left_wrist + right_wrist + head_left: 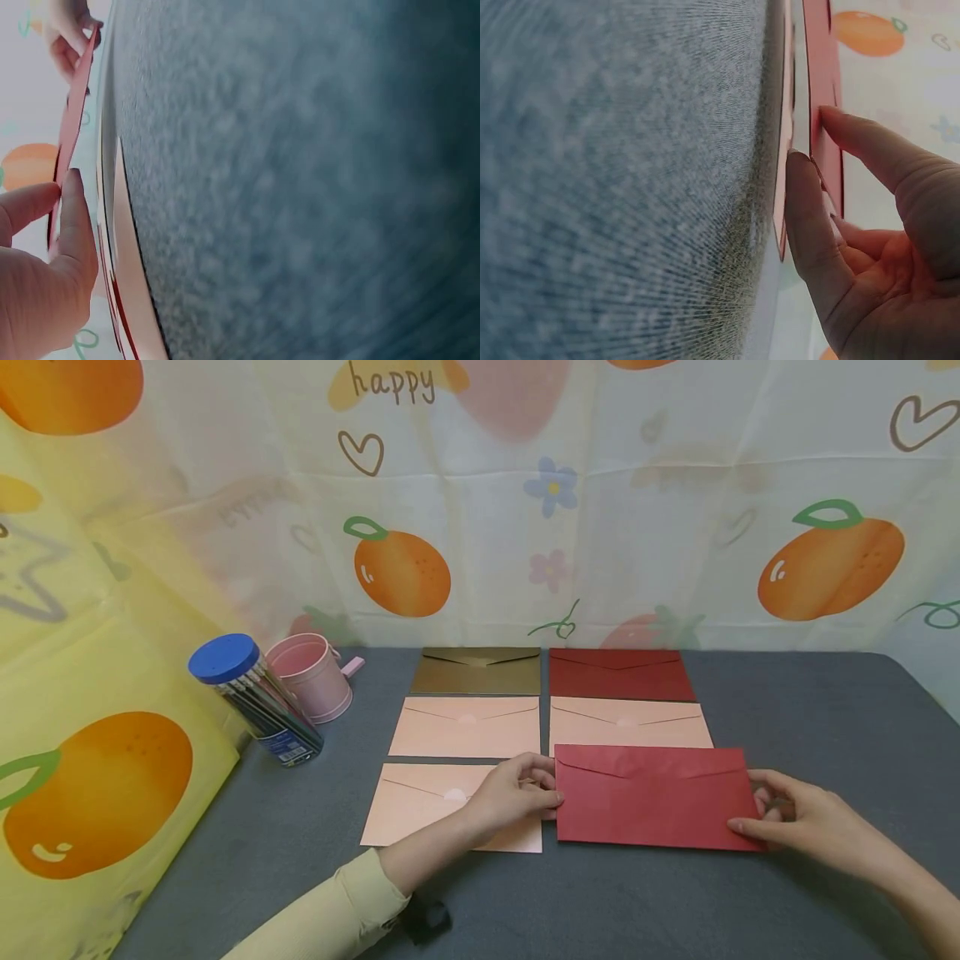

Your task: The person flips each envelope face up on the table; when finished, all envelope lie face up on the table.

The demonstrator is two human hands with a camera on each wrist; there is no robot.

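A red envelope [648, 797] is held above the table between both hands, flap side facing up. My left hand [517, 789] pinches its left edge, and my right hand [804, 817] grips its right edge between thumb and fingers. In the left wrist view, the red envelope [73, 124] appears edge-on, raised off the surface. Beneath it in the head view, a peach envelope [630, 727] is partly covered. Left of it lie two more peach envelopes, an upper one [465, 739] and a lower one [420, 814] partly hidden by my left hand and arm.
At the back of the grey table [817, 718] lie a gold envelope [476, 677] and a dark red envelope [618, 681]. On the left stand a blue-lidded tub of pencils [258, 702] and a pink cup [311, 681]. A fruit-patterned cloth [480, 568] hangs behind.
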